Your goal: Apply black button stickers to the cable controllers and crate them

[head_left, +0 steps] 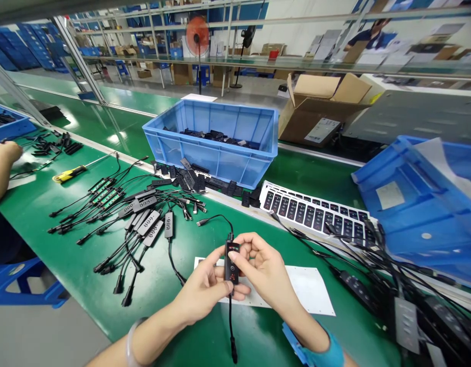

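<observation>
A small black cable controller [232, 262] with printed buttons is upright in front of me, a cable leaving each end. My left hand [208, 278] grips it from the left, thumb on its lower face. From the other side my right hand [260, 262] wraps it, thumb pressing on the upper face. Underneath lies a white sheet [308, 288] on the green bench. Another controller [168, 225] lies left of my hands, near a pile of similar cabled controllers [147, 221]. Sheets of black button labels [312, 214] rest at the right.
A blue crate [210, 153] with black parts stands behind the loose black housings [189, 176]. At right are a tilted blue crate [422, 204] and heaped cabled controllers [407, 321]. Left are green circuit boards [107, 192], a yellow-handled screwdriver [69, 174] and a co-worker's arm [0, 168].
</observation>
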{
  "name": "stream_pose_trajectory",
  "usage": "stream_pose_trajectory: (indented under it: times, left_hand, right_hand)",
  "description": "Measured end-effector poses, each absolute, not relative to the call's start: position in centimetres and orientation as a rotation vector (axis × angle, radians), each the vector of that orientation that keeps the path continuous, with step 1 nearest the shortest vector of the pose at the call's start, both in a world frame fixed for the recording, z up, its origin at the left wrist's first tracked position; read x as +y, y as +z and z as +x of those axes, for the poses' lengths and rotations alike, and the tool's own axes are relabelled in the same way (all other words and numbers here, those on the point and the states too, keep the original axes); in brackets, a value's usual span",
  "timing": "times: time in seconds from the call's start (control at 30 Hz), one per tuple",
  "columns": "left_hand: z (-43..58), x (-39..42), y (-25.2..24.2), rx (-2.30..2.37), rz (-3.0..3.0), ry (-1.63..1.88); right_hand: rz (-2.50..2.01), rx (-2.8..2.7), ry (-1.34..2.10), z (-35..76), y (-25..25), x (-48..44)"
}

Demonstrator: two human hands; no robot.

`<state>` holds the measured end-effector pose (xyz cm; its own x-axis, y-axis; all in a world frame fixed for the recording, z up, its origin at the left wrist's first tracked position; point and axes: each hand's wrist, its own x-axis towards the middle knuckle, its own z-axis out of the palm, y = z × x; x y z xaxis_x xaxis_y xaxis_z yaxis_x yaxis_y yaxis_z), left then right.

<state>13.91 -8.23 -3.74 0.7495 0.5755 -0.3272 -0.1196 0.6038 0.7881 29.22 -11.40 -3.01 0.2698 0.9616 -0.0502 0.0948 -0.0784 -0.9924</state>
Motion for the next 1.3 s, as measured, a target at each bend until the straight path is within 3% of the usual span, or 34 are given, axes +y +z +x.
stream_pose_trajectory:
  times: [0.37, 0.6, 1.07, 1.3]
  left_hand:
    - [14.0, -8.3, -3.4, 0.597, 0.856, 0.456]
    - [14.3, -8.0, -2.8, 0.531, 0.898, 0.395]
    - [14.9, -8.1, -4.0, 0.659, 0.994, 0.472]
    - [12.9, -7.5, -3.4, 0.65, 1.374, 0.255]
  right_hand:
    - [-1.565, -1.103, 0.948, 29.9, -2.9, -11.2]
    - [-1.491, -1.221, 1.278, 29.9, -2.2, -11.2]
    - [-1.561, -1.407, 0.927, 29.0, -2.7, -11.3]
    - [-1.702, -1.353, 0.778, 33.2, -1.0, -13.4]
